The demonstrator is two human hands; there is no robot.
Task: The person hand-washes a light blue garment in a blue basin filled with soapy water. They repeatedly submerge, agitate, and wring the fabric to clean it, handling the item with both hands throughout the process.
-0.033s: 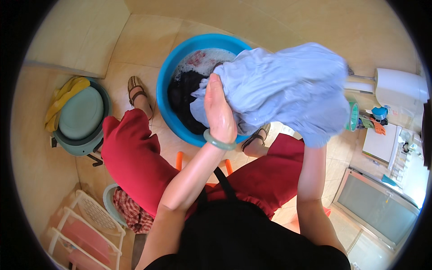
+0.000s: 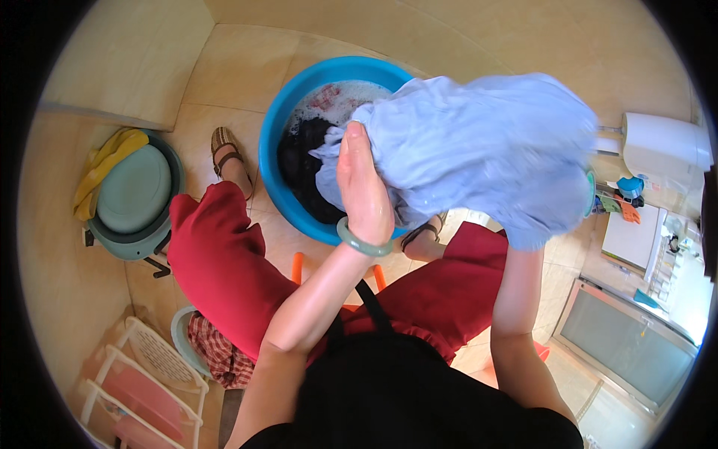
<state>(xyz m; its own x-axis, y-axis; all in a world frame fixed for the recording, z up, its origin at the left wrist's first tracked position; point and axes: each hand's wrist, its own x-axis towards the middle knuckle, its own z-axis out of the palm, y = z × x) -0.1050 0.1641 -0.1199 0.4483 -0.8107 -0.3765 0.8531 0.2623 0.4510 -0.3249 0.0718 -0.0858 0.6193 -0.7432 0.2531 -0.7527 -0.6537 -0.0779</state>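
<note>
A wet light-blue cloth [image 2: 479,150] is spread between my arms above the right side of a blue basin [image 2: 271,187]; its exact garment kind does not show. At its left end, my left hand [image 2: 364,183] grips the cloth, with part of the fingers hidden. A pale green bangle [image 2: 364,239] circles that wrist. The cloth drapes over my right hand and covers its fingers; only the right forearm [image 2: 521,288] comes out beneath. In the basin, dark cloth [image 2: 301,168] and a patch of reddish cloth [image 2: 325,97] lie in sudsy water [image 2: 355,91].
On the left stand stacked grey-green basins [image 2: 134,187] with a yellow cloth [image 2: 112,161]. Nearer lie a checked red cloth [image 2: 217,352] in a pale basin [image 2: 182,337] and a white rack [image 2: 146,374]. A glass-panelled cabinet door [image 2: 628,340] is at right. Orange stool legs [image 2: 298,267] show below.
The light-blue cloth's right end has moved slightly rightward, covering more of the green item behind it. My left hand has barely shifted.
</note>
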